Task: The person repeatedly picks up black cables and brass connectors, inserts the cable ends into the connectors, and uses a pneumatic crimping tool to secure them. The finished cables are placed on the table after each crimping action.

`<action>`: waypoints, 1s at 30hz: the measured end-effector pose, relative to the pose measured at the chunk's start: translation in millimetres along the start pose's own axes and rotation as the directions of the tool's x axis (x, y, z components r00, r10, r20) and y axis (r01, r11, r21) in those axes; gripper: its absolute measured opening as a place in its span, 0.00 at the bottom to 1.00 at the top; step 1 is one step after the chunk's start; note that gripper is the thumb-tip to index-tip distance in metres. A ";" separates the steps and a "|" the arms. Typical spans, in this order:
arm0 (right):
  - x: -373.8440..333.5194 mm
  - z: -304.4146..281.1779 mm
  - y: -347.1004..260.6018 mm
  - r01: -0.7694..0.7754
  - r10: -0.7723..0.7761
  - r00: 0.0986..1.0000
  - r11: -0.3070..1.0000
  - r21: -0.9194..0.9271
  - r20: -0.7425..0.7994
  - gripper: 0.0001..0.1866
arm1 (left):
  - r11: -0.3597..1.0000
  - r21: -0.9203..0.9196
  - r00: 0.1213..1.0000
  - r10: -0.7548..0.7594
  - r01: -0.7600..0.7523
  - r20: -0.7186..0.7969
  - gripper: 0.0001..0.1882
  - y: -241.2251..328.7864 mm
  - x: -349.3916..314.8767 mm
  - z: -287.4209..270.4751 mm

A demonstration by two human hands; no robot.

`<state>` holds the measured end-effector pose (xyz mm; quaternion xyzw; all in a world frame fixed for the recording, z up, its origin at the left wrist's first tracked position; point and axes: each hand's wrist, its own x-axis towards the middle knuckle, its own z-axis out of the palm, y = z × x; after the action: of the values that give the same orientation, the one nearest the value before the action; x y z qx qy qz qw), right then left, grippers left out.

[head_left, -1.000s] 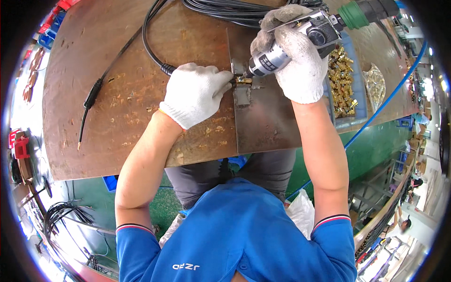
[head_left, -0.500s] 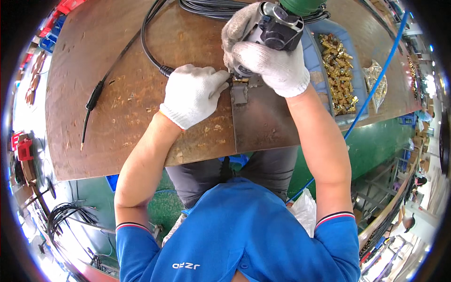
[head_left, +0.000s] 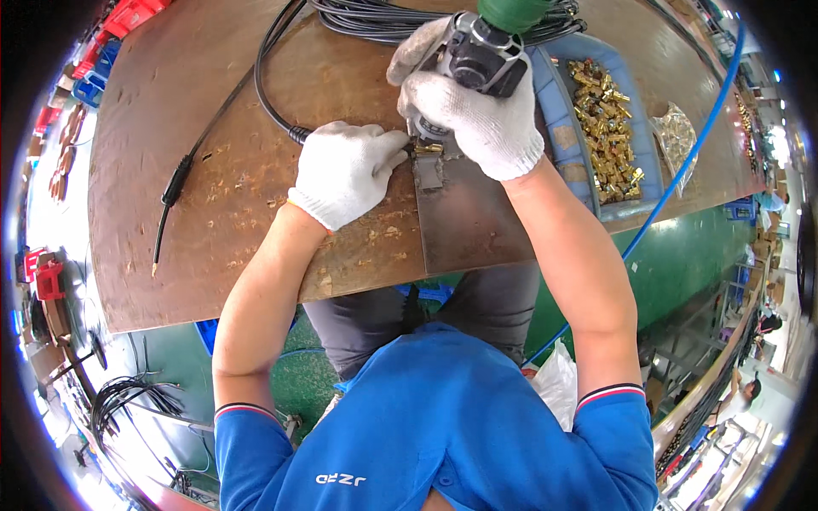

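My left hand (head_left: 345, 173) is closed on the black cable (head_left: 298, 134), beside the brass fitting (head_left: 429, 148). My right hand (head_left: 477, 117) grips the power tool (head_left: 479, 61), nose near the fitting.

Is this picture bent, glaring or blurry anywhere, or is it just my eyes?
Head view, overall: the left edge of the table bows outward and the corners go black, fisheye style; head view, sides: white glare washes out detail near both rims; head view, inner part: the left hand and right hand look fairly sharp, and the brass fittings gleam with small highlights.
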<state>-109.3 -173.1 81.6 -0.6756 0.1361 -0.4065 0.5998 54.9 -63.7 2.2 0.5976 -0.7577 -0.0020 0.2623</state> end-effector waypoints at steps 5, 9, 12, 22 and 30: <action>-3.7 -50.4 -13.4 -0.045 0.053 0.998 0.983 0.180 -0.038 0.14 | 1.000 0.027 1.000 0.012 -0.012 0.017 0.09 1.5 2.3 -2.8; 10.8 -101.6 -79.4 -0.014 0.054 0.983 0.975 0.221 -0.175 0.16 | 1.000 0.001 0.999 0.015 -0.015 -0.037 0.07 4.5 -0.6 -14.0; 14.7 -178.1 -74.4 -0.176 0.171 0.822 0.983 0.043 -0.543 0.08 | 0.997 -0.074 0.998 -0.007 0.002 -0.069 0.07 6.5 3.1 -24.6; -39.1 -266.2 -7.3 -0.683 0.165 0.726 0.284 -0.673 -0.668 0.27 | 0.982 -0.190 0.992 -0.028 0.004 -0.121 0.05 10.1 1.3 -25.1; -41.0 -106.8 -33.2 -0.305 0.007 0.917 0.656 -0.690 -0.399 0.16 | 0.981 -0.189 0.990 -0.065 0.040 -0.127 0.07 11.9 0.3 -32.9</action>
<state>-221.4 -212.3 91.0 -0.7584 0.4556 -0.3792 0.2713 57.3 -50.4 34.4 0.5890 -0.7190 -0.0400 0.3669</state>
